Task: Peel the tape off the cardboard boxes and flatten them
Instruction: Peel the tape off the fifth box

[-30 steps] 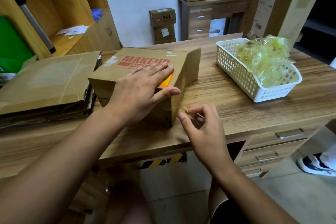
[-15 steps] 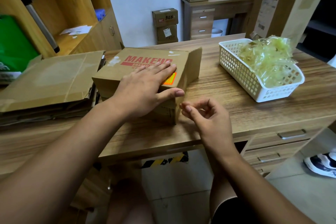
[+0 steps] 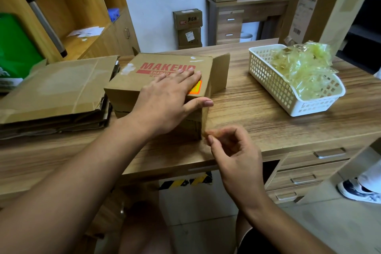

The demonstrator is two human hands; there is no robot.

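A brown cardboard box [image 3: 132, 88] printed "MAKEUP" in red stands on the wooden desk [image 3: 257, 113], with one end flap open on its far right side. My left hand [image 3: 165, 101] lies flat on the box's top, fingers spread and thumb over the near right edge. My right hand [image 3: 233, 150] is at the box's near right corner, thumb and forefinger pinched on the end of a clear tape strip [image 3: 205, 130] that runs up the corner edge.
A stack of flattened cardboard [image 3: 57, 88] lies left of the box. A white basket [image 3: 268, 84] full of crumpled peeled tape [image 3: 303, 70] sits at the right. A tall box [image 3: 321, 4] stands behind it. Another person's shoe [image 3: 358, 192] is beside the desk drawers [image 3: 309, 171].
My right hand has shifted along the box's near right corner, from mid-height half a second ago down to its bottom, with the fingers still pinched. My left hand has stayed flat on the box.
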